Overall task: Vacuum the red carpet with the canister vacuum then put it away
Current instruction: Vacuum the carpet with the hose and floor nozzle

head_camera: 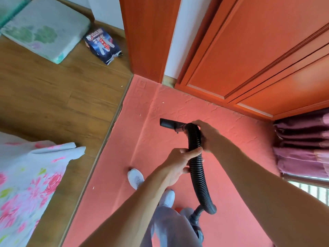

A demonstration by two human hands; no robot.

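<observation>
The right hand (202,133) and left hand (178,163) are both gripping the hose (197,177) at frame centre, fingers (195,151) curled round it, right nearest the nozzle (168,122); sweeping that nozzle flat over the red carpet (142,139) is looking wisest.

Bare forearms, pale trousers (165,227) (loose), white shoes (135,178).

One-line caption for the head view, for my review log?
Left hand and right hand grip the black vacuum hose, its nozzle over the red carpet.
</observation>
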